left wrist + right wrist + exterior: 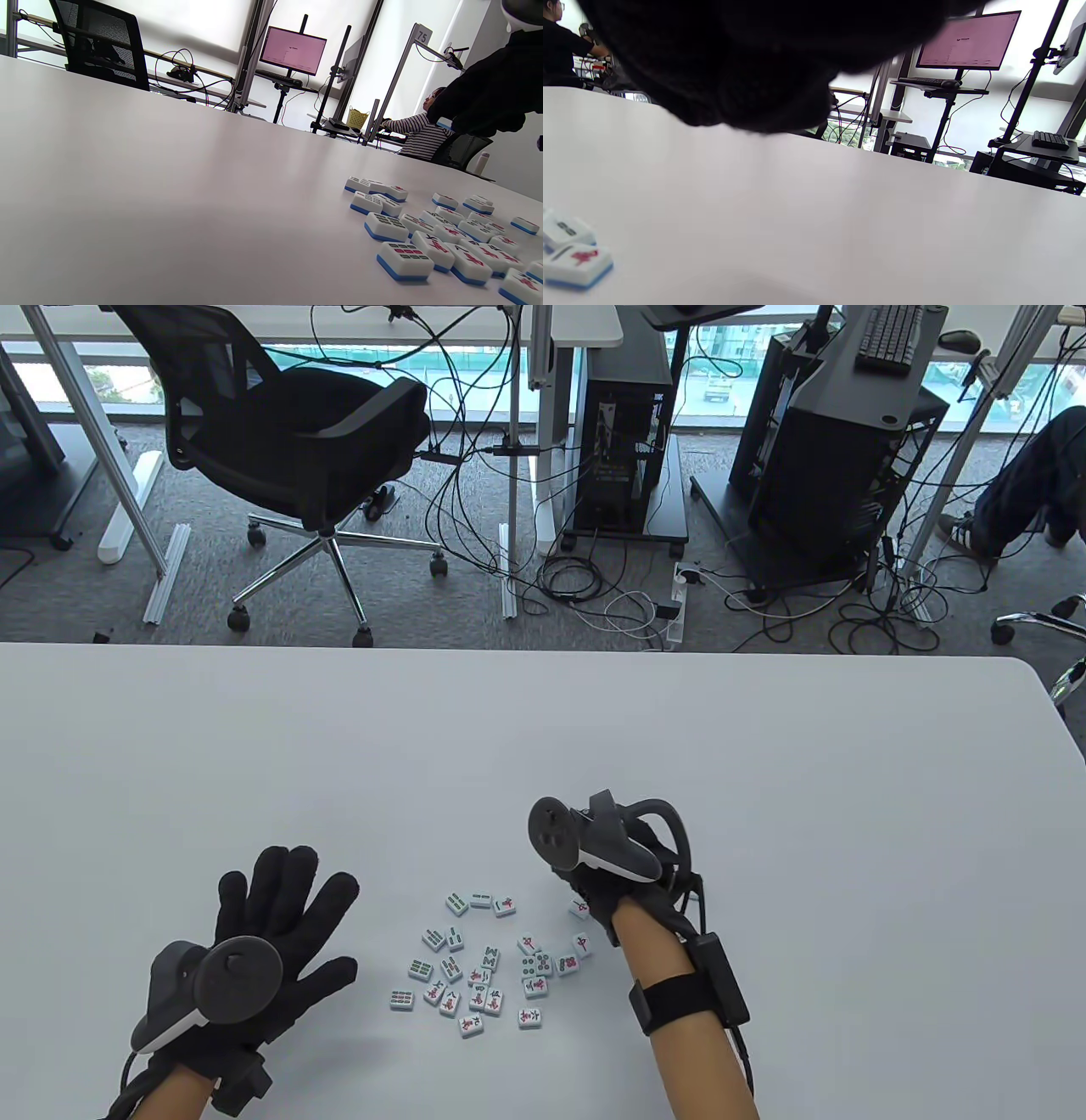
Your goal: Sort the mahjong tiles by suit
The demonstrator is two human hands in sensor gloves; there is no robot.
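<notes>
Mahjong tiles: white faces, blue backs, face-up, loose cluster on table's near side.

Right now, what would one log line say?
tiles: unsorted, face up | left hand: flat, spread | right hand: at tiles' right edge

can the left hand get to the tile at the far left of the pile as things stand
Probably yes: the left hand lies flat and spread beside the pile, and only bare table separates it from the leftmost tile.
</notes>
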